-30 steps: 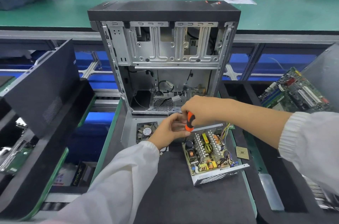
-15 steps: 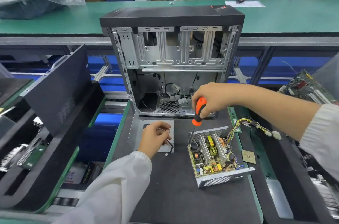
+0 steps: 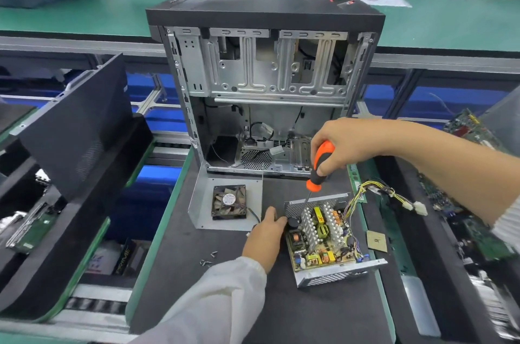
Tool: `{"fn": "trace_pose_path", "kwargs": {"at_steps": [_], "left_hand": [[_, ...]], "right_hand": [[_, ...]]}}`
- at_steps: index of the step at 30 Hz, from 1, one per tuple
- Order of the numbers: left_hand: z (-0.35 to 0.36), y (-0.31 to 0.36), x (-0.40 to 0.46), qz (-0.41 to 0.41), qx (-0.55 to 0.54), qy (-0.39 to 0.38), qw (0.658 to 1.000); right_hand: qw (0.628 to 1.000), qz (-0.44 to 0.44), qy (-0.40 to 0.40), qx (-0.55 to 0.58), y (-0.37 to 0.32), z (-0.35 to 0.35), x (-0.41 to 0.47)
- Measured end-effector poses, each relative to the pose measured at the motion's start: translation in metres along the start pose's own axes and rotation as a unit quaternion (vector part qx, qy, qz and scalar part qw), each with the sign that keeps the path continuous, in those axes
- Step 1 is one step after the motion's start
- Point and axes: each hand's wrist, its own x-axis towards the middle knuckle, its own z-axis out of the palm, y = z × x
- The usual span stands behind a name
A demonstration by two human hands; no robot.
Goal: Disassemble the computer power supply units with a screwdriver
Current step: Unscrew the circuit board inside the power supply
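An open power supply unit lies on the dark mat, its circuit board and heat sinks exposed and yellow wires trailing to the right. My right hand grips an orange and black screwdriver upright, its tip down in the unit's far left corner. My left hand rests against the unit's left side, fingers at the wall. The removed metal cover with its black fan lies flat to the left. A few loose screws sit on the mat near my left sleeve.
An empty computer case stands upright just behind the unit. A small chip lies right of the unit. Black side panels lean in the bin at left. Circuit boards fill the bins at right.
My left hand moved from the fan cover to the unit's left side. The screwdriver tip stays in the unit's corner, with my right hand still on the handle.
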Motion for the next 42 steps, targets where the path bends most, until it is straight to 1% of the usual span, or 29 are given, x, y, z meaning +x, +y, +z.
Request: {"fn": "trace_pose_path", "kwargs": {"at_steps": [5, 13, 17, 21, 22, 24, 26, 28, 30, 32, 34, 36, 39, 42], "left_hand": [[0.015, -0.003, 0.003, -0.016, -0.009, 0.007, 1.0], [0.002, 0.002, 0.015, 0.029, 0.062, 0.0, 0.998], [0.004, 0.003, 0.012, 0.031, 0.07, 0.018, 0.997], [0.005, 0.005, 0.006, 0.026, 0.042, 0.058, 0.997], [0.006, 0.005, 0.005, 0.016, 0.015, 0.07, 0.997], [0.007, 0.004, -0.001, -0.03, -0.102, 0.104, 0.989], [0.006, 0.006, -0.012, -0.087, -0.257, 0.123, 0.955], [0.006, 0.007, -0.024, -0.094, -0.373, 0.126, 0.914], [0.006, 0.007, -0.032, -0.09, -0.453, 0.1, 0.881], [0.006, 0.003, -0.036, -0.1, -0.474, 0.053, 0.873], [0.005, -0.002, -0.037, -0.112, -0.464, 0.006, 0.879], [0.004, -0.006, -0.038, -0.112, -0.457, -0.027, 0.882], [0.003, -0.011, -0.042, -0.06, -0.417, -0.056, 0.905], [0.005, -0.016, -0.048, 0.0, -0.375, -0.073, 0.924]], "right_hand": [[1.0, -0.003, -0.022, 0.008, 0.007, 0.005, -0.006], [0.999, -0.012, -0.031, 0.006, 0.008, 0.009, -0.011], [0.999, -0.025, -0.041, 0.015, 0.007, 0.014, -0.013], [0.997, -0.034, -0.033, 0.053, 0.007, 0.025, -0.013], [0.996, -0.039, -0.034, 0.072, 0.007, 0.03, -0.013], [0.992, -0.053, -0.032, 0.112, 0.008, 0.041, -0.013], [0.986, -0.073, -0.019, 0.15, 0.008, 0.053, -0.015], [0.981, -0.094, 0.006, 0.17, 0.009, 0.066, -0.018], [0.974, -0.111, 0.038, 0.194, 0.011, 0.079, -0.021], [0.956, -0.122, 0.069, 0.256, 0.011, 0.092, -0.024], [0.935, -0.126, 0.104, 0.315, 0.011, 0.106, -0.028], [0.92, -0.127, 0.142, 0.342, 0.01, 0.119, -0.031], [0.901, -0.126, 0.187, 0.371, 0.011, 0.135, -0.037], [0.893, -0.124, 0.189, 0.389, 0.011, 0.148, -0.042]]}}
